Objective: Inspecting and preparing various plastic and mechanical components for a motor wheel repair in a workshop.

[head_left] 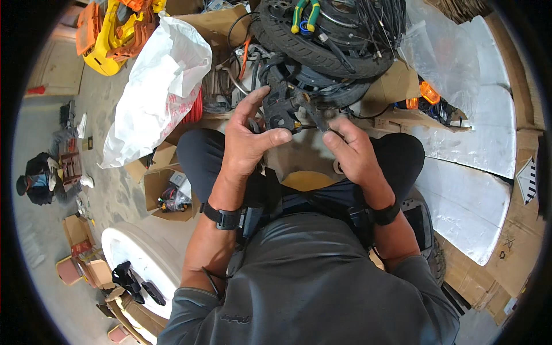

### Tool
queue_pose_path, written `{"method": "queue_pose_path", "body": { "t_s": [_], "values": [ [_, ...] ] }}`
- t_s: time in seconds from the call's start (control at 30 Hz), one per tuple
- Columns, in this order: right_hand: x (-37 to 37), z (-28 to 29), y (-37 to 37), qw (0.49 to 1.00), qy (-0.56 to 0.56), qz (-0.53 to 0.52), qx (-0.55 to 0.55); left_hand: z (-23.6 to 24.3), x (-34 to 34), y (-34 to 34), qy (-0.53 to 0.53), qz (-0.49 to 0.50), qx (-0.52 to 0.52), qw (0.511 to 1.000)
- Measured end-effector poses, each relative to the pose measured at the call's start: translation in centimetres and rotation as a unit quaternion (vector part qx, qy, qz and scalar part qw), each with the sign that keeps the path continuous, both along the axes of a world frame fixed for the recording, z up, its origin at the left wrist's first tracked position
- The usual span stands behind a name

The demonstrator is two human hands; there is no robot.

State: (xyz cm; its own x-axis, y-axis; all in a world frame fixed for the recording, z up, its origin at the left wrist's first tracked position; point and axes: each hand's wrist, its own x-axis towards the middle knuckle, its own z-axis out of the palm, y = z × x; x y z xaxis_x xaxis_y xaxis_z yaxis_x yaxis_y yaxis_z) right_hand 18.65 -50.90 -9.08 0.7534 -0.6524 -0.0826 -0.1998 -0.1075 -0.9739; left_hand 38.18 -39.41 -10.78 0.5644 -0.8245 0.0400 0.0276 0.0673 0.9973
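My left hand [246,135] is curled around the lower left side of a black bracket-like part [280,109]. This part has a round hole near its bottom. The thumb lies just below it, and the index finger reaches up its left side. My right hand [353,150] pinches the lower end of a dark, narrow bar [313,116] between thumb and fingers. The bar slants up to the left, and its upper end meets the right side of the black part. Whether the two are joined there cannot be told. Both are held above my knees.
Ahead lie stacked tyres [322,57] with green-yellow pliers [306,16] and black cables on top. A white plastic bag [161,86] is at left, a white round table [141,253] at lower left. White foam sheets [466,201] stand right. Another person [43,181] sits far left.
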Motion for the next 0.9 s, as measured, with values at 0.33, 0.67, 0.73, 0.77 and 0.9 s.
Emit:
{"method": "queue_pose_path", "body": {
  "t_s": [0.33,0.67,0.73,0.77,0.9],
  "values": [
    [-0.4,1.5,-0.3,1.000,0.016,0.010,-0.005,0.5,0.5,0.7,0.179,-0.040,0.007,0.983],
    [-0.2,2.4,-0.6,0.999,-0.010,0.035,0.012,0.6,0.8,0.6,0.217,-0.070,-0.024,0.973],
    [-0.3,2.4,-0.8,0.999,-0.007,0.038,0.024,0.9,0.8,0.7,0.227,-0.060,-0.033,0.972],
    [-0.4,2.2,-1.0,0.998,-0.008,0.044,0.038,0.9,0.9,0.8,0.216,-0.065,-0.024,0.974],
    [-0.2,2.3,-1.1,0.998,-0.030,0.036,0.032,0.9,0.8,0.8,0.206,-0.055,-0.003,0.977]
  ]
}}
